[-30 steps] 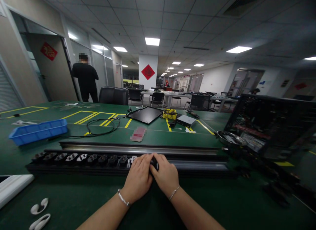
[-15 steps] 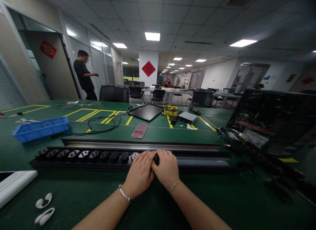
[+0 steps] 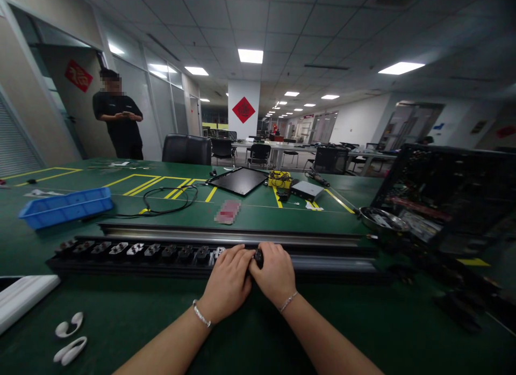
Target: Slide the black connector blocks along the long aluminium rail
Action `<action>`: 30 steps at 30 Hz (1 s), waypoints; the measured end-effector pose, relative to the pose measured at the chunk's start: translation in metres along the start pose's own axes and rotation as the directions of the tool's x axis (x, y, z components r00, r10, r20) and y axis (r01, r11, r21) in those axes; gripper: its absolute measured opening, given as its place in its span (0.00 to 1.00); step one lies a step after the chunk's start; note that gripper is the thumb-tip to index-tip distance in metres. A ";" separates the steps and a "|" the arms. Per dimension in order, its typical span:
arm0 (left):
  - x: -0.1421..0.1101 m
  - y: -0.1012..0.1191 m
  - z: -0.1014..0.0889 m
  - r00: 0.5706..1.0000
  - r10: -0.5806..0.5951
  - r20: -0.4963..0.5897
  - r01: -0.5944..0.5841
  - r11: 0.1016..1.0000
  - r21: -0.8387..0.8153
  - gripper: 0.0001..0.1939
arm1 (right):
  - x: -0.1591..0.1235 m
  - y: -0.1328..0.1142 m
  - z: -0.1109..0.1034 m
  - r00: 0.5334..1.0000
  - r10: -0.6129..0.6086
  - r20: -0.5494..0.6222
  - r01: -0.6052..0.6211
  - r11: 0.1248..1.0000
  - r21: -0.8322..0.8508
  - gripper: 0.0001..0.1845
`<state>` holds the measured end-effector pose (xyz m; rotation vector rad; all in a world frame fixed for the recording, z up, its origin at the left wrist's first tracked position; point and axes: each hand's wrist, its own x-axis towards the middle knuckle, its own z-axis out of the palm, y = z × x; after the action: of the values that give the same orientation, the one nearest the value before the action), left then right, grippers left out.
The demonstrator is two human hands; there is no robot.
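Note:
A long black rail (image 3: 133,266) lies across the green table in front of me, its left part lined with several black and grey plugs (image 3: 152,250), pins up. My left hand (image 3: 229,275) is curled over the rail's middle, beside a light grey plug (image 3: 218,252). What its fingers hold is hidden. My right hand (image 3: 274,274) is closed around a small black piece (image 3: 258,258) at the rail, and its thumb side touches my left fingers. Only the dark rounded end of that piece shows. Behind runs a second metal rail (image 3: 193,236), partly behind my hands.
A blue bin (image 3: 66,208) and a coiled black cable (image 3: 171,200) lie back left. White earbuds (image 3: 70,351) sit front left. Farther back are a flat black panel (image 3: 241,180) and grey box (image 3: 307,191). A metal bowl (image 3: 381,219) and open computer case (image 3: 447,197) stand right.
My right hand has shifted slightly right, showing more of the small black piece. My left hand stays nearly in place. In the background, a person has moved left and turned.

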<state>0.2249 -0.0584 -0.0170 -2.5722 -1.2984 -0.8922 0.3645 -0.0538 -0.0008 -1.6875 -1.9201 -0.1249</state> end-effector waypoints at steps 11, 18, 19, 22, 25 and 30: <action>-0.001 -0.001 0.000 1.000 -0.004 0.001 0.004 1.000 -0.019 0.26 | 0.001 0.001 0.005 1.000 0.001 -0.018 -0.001 1.000 -0.024 0.07; 0.000 0.001 -0.001 1.000 -0.003 -0.010 0.003 1.000 -0.020 0.25 | 0.001 0.000 0.003 1.000 0.017 0.002 -0.017 1.000 -0.014 0.07; 0.000 0.001 -0.001 1.000 -0.004 -0.010 0.003 1.000 -0.019 0.25 | 0.001 0.000 0.003 1.000 0.020 0.003 -0.020 1.000 -0.012 0.07; 0.000 0.001 -0.001 1.000 0.000 -0.006 0.000 1.000 -0.012 0.26 | 0.002 -0.001 0.001 0.999 0.031 0.007 -0.031 0.999 -0.009 0.06; 0.000 0.000 -0.001 1.000 0.006 -0.002 -0.006 1.000 0.000 0.25 | 0.003 -0.001 0.001 0.999 0.042 0.015 -0.042 0.999 -0.005 0.05; 0.000 0.001 -0.001 1.000 0.017 -0.005 -0.017 1.000 0.007 0.26 | 0.003 -0.001 0.002 0.998 0.061 0.005 -0.061 0.998 -0.018 0.04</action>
<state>0.2253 -0.0595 -0.0155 -2.5702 -1.2736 -0.8887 0.3627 -0.0505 -0.0007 -1.7583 -1.8744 -0.1146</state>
